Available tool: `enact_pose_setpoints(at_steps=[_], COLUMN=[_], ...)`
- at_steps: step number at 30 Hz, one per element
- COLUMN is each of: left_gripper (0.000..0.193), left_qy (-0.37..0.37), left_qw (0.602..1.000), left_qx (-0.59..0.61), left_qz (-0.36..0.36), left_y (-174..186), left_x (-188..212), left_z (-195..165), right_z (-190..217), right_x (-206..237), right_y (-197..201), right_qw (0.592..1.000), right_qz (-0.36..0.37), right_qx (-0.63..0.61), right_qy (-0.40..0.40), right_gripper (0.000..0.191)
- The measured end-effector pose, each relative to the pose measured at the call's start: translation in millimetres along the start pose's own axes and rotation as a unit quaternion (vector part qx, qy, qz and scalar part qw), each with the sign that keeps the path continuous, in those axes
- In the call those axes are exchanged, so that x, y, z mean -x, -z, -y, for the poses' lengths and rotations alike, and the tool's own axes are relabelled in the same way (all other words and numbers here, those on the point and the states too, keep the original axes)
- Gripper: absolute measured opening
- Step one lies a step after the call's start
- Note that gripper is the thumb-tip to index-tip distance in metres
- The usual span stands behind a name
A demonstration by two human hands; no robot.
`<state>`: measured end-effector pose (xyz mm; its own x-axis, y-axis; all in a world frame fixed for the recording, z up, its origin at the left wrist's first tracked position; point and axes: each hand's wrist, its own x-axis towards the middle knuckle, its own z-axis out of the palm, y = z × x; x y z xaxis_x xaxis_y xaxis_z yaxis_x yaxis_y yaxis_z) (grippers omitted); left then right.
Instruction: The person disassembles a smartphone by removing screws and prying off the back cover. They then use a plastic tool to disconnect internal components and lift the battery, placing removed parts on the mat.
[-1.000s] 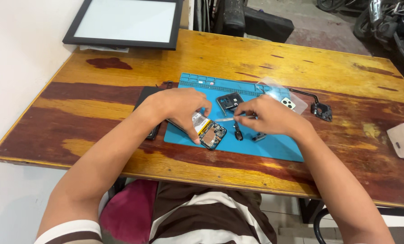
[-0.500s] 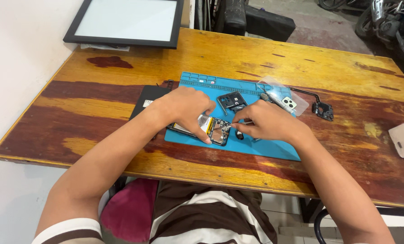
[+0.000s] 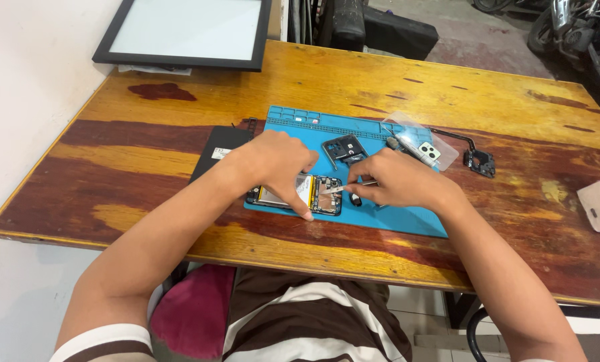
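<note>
The fingertips of the right hand (image 3: 397, 179) are pinched shut on thin metal tweezers (image 3: 343, 188), whose tip reaches left onto the opened phone (image 3: 300, 194); the left hand (image 3: 280, 164) lies over that phone from above, its fingers spread and pressing down, one fingertip reaching past the near edge, so it steadies rather than grasps. The phone lies flat, back off and insides up, at the near edge of the blue work mat (image 3: 353, 134), its long axis running left to right across the table, the camera end toward the right hand. Just beyond it on the mat sits a dark inner frame piece (image 3: 343, 149), and further right a clear plastic bag (image 3: 421, 144). A black panel (image 3: 216, 147) lies left of the mat on the wooden table (image 3: 380, 80), a framed screen (image 3: 186, 30) at the far edge
</note>
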<state>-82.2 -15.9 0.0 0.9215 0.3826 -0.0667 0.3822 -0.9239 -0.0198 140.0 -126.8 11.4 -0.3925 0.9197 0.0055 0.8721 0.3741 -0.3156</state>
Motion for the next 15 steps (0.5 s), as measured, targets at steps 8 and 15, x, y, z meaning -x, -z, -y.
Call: enact_pose_setpoints(at_steps=[8, 15], left_gripper=[0.089, 0.082], left_qy=[-0.018, -0.099], left_qw=[0.999, 0.991], left_qx=[0.043, 0.081], left_qz=[0.004, -0.029], left_y=[3.2, -1.6], left_x=[3.7, -2.1], left_z=[3.2, 0.4], right_z=[0.6, 6.6], right_x=[-3.0, -1.1], right_y=[1.0, 1.8], right_qw=[0.999, 1.0], right_qz=[0.027, -0.002], right_qx=[-0.041, -0.001], right_qy=[-0.019, -0.008], right_gripper=[0.016, 0.018])
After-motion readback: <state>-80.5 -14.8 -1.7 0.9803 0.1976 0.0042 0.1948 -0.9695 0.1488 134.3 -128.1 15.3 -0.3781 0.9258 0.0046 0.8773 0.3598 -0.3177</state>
